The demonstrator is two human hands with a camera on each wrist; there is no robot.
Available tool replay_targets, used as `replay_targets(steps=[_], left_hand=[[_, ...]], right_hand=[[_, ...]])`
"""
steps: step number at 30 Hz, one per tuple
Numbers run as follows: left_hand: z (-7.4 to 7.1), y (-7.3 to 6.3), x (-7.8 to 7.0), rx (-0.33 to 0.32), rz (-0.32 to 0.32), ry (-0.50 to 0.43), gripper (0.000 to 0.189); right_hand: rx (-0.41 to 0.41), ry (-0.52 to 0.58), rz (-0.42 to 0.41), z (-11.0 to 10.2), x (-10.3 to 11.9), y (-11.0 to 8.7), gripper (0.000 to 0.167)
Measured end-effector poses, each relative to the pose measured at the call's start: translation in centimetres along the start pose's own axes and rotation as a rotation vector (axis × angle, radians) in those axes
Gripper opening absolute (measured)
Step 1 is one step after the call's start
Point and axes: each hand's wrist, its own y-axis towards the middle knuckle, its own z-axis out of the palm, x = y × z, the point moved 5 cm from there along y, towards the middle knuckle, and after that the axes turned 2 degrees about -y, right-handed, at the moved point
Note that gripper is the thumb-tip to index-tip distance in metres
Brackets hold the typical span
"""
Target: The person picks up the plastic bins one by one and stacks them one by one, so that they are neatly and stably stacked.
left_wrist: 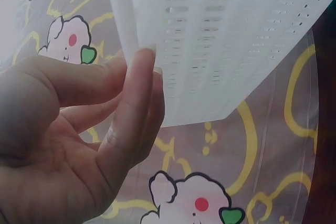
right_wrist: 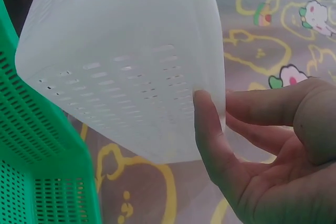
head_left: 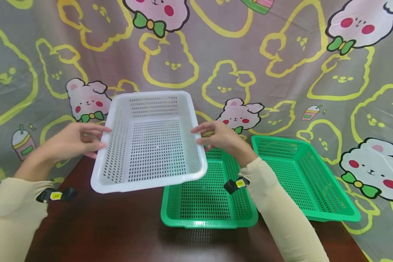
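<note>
A dark, glossy table [head_left: 118,225] lies before you, your cream sleeves [head_left: 16,211] at both sides. Your left hand [head_left: 73,142] and right hand [head_left: 221,138] pinch opposite side rims of the white basket [head_left: 150,184], each grip clamped on it; you hold it above the table, its inside tilted toward you. Beyond it, partly hidden, sits the middle green basket [head_left: 209,223], with the right-hand green basket [head_left: 327,187] beside that. A cartoon-patterned curtain [head_left: 98,62] hangs behind.

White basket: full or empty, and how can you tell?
Empty: the head view shows the white basket bare inside, its slots uncovered.
</note>
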Motion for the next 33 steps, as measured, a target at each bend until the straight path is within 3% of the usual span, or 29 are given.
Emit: replay_targets(steps=[8,15,20,33], left_hand=[[1.1,0.2,-1.0,0.013,0.001,-0.040,0.056],[1.9,0.7,-1.6,0.021,0.012,-0.069,0.056],[2.6,1.1,-2.0,0.023,0.003,-0.091,0.057],[5.3,2.0,-2.8,0.032,0.024,-0.123,0.057]], right_hand=[[0.003,-0.014,-0.044,-1.3,-0.5,-1.1,0.040],[-0.023,-0.023,-0.013,-2.1,-0.9,-1.9,0.040],[-0.029,-0.011,-0.034,-2.7,-1.5,-2.2,0.039],[-0.053,-0.048,-0.031,-4.3,-3.3,-3.9,0.040]])
